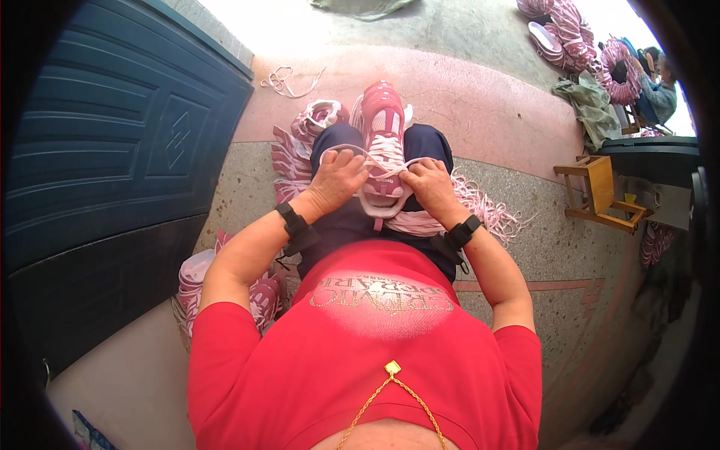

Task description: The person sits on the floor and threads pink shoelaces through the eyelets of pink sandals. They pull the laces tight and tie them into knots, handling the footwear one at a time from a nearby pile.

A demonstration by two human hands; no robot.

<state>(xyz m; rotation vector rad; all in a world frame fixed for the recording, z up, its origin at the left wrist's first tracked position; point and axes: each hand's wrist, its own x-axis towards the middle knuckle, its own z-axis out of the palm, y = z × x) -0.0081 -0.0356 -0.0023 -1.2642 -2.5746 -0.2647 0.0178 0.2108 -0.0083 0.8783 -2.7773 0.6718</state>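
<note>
A pink sneaker (383, 104) lies across my thighs, toe pointing away and heel opening toward me. White shoelace (386, 151) crosses its tongue in several rows. At the left of the shoe's upper end, my left hand (339, 178) is closed, pinching one lace end that loops up over the fingers. My right hand (430, 184) grips the other end with thumb and fingers at the right side. Between the hands the laces run over the tongue; the exact fingertip contact is partly hidden. Both wrists wear black bands.
More pink sneakers (319, 120) lie beyond my left knee, others (264, 301) beside my left elbow. A heap of pale pink laces (487, 210) spreads at my right. A wooden stool (598, 189) stands farther right. At the far right a person (658, 94) sits by shoe bundles (574, 37). A blue door (124, 127) is left.
</note>
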